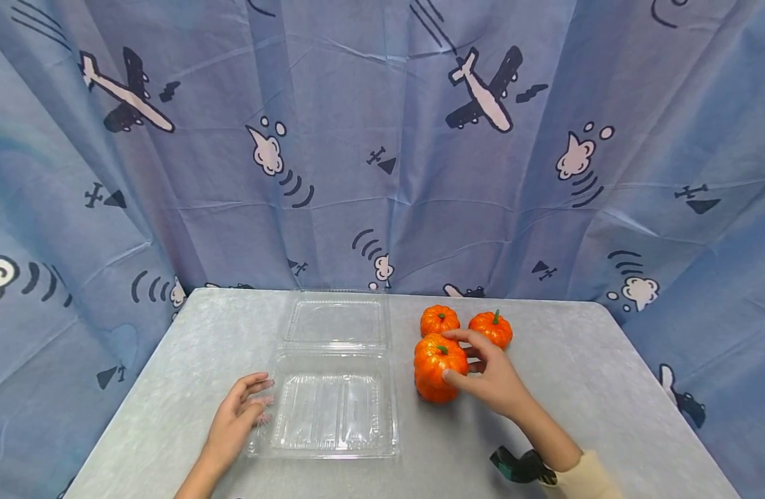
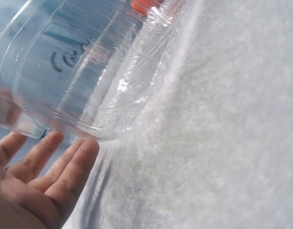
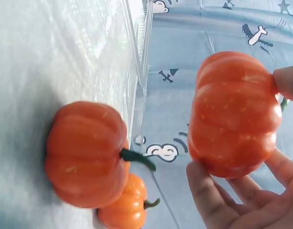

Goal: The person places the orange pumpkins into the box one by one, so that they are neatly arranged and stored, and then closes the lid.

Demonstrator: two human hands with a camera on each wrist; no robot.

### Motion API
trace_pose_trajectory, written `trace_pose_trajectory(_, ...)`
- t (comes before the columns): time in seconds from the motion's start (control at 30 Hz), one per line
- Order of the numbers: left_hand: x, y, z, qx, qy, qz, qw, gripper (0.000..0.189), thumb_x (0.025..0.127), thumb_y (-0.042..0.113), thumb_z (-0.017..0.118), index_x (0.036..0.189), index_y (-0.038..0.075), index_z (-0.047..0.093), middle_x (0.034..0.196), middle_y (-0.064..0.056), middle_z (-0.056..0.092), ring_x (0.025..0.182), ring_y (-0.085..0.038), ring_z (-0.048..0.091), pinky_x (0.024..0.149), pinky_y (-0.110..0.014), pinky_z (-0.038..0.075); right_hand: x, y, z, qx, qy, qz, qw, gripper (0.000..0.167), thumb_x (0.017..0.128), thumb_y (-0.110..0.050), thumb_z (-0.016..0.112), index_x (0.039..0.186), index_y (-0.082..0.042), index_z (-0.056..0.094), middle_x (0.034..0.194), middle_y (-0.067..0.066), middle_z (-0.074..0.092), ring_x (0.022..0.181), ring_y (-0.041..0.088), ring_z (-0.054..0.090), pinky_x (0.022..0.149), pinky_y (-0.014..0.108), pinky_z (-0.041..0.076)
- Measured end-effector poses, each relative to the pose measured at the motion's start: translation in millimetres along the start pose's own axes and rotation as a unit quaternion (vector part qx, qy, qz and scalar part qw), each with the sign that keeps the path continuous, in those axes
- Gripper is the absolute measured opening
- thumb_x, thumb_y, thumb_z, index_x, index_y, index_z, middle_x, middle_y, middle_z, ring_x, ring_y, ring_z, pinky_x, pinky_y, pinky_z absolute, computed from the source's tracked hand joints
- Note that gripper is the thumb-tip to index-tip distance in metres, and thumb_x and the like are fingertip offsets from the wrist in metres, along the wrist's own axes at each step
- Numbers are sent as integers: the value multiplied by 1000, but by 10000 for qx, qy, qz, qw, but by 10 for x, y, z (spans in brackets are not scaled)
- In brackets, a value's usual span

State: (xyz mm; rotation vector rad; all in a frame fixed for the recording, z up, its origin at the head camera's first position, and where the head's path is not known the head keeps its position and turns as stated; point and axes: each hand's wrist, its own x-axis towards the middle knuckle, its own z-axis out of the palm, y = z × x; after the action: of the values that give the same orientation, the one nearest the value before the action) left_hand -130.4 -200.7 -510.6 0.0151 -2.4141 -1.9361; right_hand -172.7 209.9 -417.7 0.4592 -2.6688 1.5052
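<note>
My right hand (image 1: 491, 378) holds a small orange toy pumpkin (image 3: 235, 114) by its sides, between thumb and fingers. In the head view it overlaps a second pumpkin (image 1: 436, 394), which the right wrist view shows sitting lower, on the table. A clear plastic clamshell box (image 1: 337, 454) lies unfolded to the left, its lid (image 1: 339, 322) laid back toward the curtain. Beside the box's left edge is my left hand (image 1: 233, 419), holding nothing, fingers loosely extended. In the left wrist view its fingertips (image 2: 89, 147) are right at the plastic rim (image 2: 108, 136).
Two more orange pumpkins, one at the back left (image 1: 438, 319) and one at the back right (image 1: 496, 333), stand behind the held one. The light grey table (image 1: 576, 388) ends at a blue curtain (image 1: 357, 173) printed with planes. A dark band (image 1: 522, 466) is near my right wrist.
</note>
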Motion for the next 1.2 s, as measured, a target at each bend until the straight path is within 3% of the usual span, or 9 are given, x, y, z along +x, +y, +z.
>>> trace_pose_trajectory(0.23,24,11,-5,50,12,-61,10000,44,91,-2,48,135,1,44,133,-24,53,113,-40,60,79,-28,58,24,-85,120,235,-241,-221,9992,49,77,-18,78,122,-20,59,117,8,62,94,26,61,74,28,56)
trace_pose_trajectory(0.5,18,11,-15,118,40,-110,9999,43,92,-1,48,135,2,44,133,-24,54,113,-39,60,78,-28,58,43,-154,261,281,-443,-363,9980,49,76,-16,79,121,-21,60,120,7,61,90,24,59,74,28,57)
trace_pose_trajectory(0.8,9,7,-12,-16,-18,23,10000,43,92,-3,48,135,0,44,133,-25,53,113,-40,60,78,-27,58,77,-200,428,158,-623,-715,9954,52,74,-15,78,122,-20,60,120,3,62,94,16,61,84,26,54)
trace_pose_trajectory(1.2,17,-12,-5,30,7,4,10000,44,91,-3,47,135,1,45,132,-25,54,112,-39,61,79,-27,58,98,-213,656,202,-1034,-796,9912,59,73,-18,79,128,-15,57,119,5,61,97,22,62,84,30,56)
